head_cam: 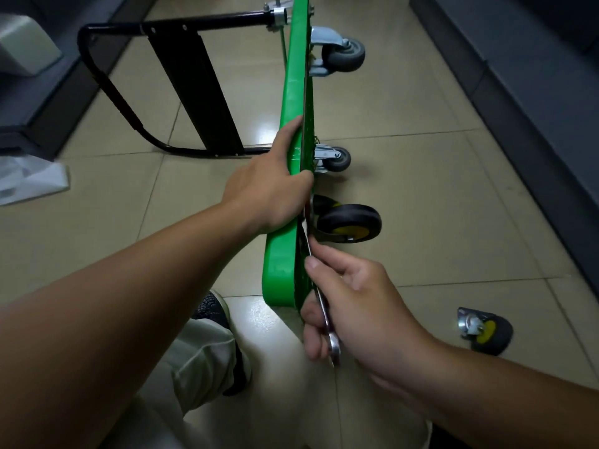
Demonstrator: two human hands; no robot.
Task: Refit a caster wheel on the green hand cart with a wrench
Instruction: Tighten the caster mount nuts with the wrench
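The green hand cart (pixel 295 102) stands on its edge on the tiled floor, underside facing right. My left hand (pixel 269 186) grips the deck's upper edge. A black caster wheel with a yellow hub (pixel 348 223) sits against the underside near me. My right hand (pixel 353 306) holds a silver wrench (pixel 325 319) whose far end reaches up to the caster's mounting plate; the exact contact is hidden. Two grey casters (pixel 345 55) (pixel 337 158) are mounted farther along. A loose black-and-yellow caster (pixel 484 330) lies on the floor at the right.
The cart's black folding handle (pixel 107 89) lies out to the left on the floor. A dark cabinet base (pixel 525 102) runs along the right. A white plastic bag (pixel 29 179) lies at the left. My shoe (pixel 210 309) and knee are below the cart.
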